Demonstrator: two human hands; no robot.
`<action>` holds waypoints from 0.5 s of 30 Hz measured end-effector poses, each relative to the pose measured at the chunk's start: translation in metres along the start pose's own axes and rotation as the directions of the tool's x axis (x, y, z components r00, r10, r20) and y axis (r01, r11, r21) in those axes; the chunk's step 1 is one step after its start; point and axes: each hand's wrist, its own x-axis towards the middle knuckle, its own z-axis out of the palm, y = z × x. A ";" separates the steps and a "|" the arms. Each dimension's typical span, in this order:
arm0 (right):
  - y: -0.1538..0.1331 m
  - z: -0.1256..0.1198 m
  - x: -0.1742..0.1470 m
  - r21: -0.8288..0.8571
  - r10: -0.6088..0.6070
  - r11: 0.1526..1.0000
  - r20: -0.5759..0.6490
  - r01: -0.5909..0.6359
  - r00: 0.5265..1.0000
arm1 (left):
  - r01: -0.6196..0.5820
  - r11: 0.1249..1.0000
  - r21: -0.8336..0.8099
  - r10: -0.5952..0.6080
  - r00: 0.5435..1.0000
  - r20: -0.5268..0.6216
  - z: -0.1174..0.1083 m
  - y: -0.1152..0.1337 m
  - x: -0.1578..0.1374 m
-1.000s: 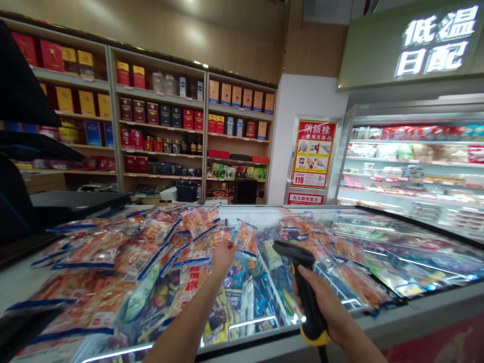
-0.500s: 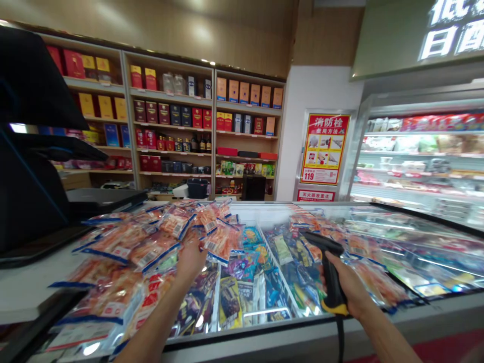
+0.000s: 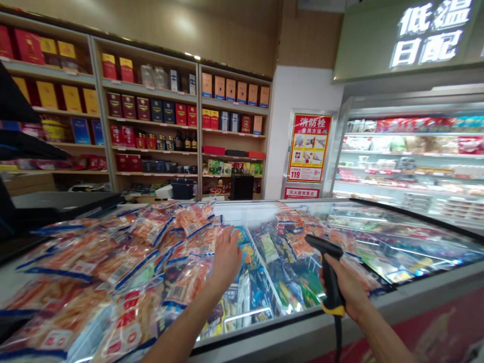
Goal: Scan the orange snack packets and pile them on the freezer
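Observation:
My right hand (image 3: 350, 287) is wrapped round the handle of a black and yellow barcode scanner (image 3: 333, 277), whose head points left over the freezer glass. A cable hangs from its base. My left hand (image 3: 227, 257) is stretched out above the freezer, fingers extended and holding nothing that I can see. Just left of it lies a clear, blue-edged packet of orange-pink food strips (image 3: 191, 280), barcode side up. Many similar packets (image 3: 85, 254) are heaped further left, among them one with large red lettering (image 3: 126, 317).
The chest freezer (image 3: 260, 320) has a glass top, with colourful packs in baskets below. More orange packets lie on the glass near the scanner. A black checkout machine (image 3: 56, 201) stands at left. Shelves of boxes (image 3: 151, 111) and a lit fridge (image 3: 412, 161) are behind.
My left hand has moved right, away from the heap, and its fingers are now stretched out. A packet now lies at the heap's near right side. The view has shifted right; the scanner stays in hand.

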 end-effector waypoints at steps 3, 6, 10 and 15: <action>0.000 -0.009 0.002 0.005 -0.016 1.000 -0.026 0.016 1.000 | 0.003 0.997 -0.075 0.005 0.994 0.109 0.028 0.029 0.009; -0.001 -0.021 0.004 -0.012 -0.032 0.999 -0.068 0.031 0.997 | 0.024 0.992 -0.124 0.003 0.978 0.207 0.058 0.052 0.020; -0.001 -0.044 0.008 -0.025 -0.064 0.998 -0.084 0.062 0.994 | 0.082 0.983 -0.164 -0.022 0.941 0.337 0.092 0.074 0.036; -0.001 -0.068 0.008 -0.028 -0.045 0.999 -0.131 0.042 0.990 | 0.105 0.975 -0.197 -0.009 0.899 0.438 0.121 0.092 0.054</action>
